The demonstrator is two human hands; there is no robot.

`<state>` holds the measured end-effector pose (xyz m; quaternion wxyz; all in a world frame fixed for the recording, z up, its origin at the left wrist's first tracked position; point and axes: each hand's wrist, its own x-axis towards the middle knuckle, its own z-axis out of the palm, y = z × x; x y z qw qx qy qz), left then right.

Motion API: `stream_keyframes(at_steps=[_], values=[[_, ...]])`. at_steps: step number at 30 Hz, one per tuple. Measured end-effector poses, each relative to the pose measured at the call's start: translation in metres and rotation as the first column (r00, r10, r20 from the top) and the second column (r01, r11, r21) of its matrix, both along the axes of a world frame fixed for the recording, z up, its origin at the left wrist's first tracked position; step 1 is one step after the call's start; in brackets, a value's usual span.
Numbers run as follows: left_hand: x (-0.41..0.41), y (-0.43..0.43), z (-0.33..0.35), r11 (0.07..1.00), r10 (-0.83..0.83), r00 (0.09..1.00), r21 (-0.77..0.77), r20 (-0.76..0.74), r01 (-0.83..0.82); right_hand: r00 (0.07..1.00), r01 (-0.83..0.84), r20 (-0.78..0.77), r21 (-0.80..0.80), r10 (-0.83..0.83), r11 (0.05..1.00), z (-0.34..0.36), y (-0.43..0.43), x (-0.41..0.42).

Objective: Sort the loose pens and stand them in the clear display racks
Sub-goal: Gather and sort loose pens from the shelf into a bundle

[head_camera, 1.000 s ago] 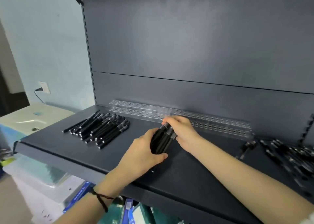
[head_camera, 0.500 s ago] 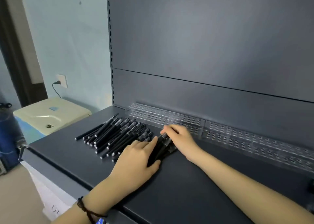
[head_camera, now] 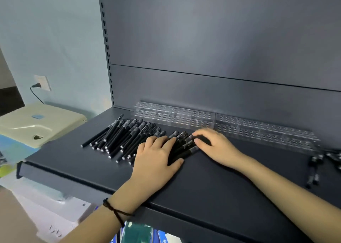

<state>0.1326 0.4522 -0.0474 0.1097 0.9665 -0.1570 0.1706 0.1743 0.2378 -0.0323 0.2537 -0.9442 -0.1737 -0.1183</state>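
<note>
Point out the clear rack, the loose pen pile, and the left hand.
clear rack (head_camera: 175, 114), head view, perforated top of left section
loose pen pile (head_camera: 125, 135), head view, barrels at mid-pile
left hand (head_camera: 155, 156), head view, back of hand

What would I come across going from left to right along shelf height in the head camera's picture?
Cream-coloured unit → pile of black pens lying on the shelf → left hand → right hand → a few more pens near the right edge.

Bare forearms; a dark braided cord bracelet (head_camera: 115, 211) circles the left wrist.
</note>
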Motion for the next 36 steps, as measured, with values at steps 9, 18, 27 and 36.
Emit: stream_keyframes(at_steps=[9, 18, 27, 36], values=[[-0.006, -0.008, 0.002, 0.866, -0.483, 0.871, 0.197, 0.091, 0.460, 0.928, 0.113, -0.274, -0.435, -0.251, 0.893, -0.002, -0.033, -0.085], [0.002, -0.015, -0.003, 0.954, -0.224, 0.972, 0.191, -0.065, 0.233, 0.941, 0.167, -0.220, -0.363, -0.258, 0.917, -0.010, -0.035, -0.098], [-0.031, -0.083, 0.028, 0.906, -0.387, 0.918, 0.222, 0.089, 0.360, 0.961, 0.252, -0.006, -0.403, -0.278, 0.880, 0.014, -0.081, -0.148], [-0.085, -0.252, 0.027, 0.850, -0.461, 0.879, 0.346, 0.125, 0.396, 0.903, 0.423, 0.140, -0.451, -0.406, 0.786, 0.015, -0.244, -0.227]])
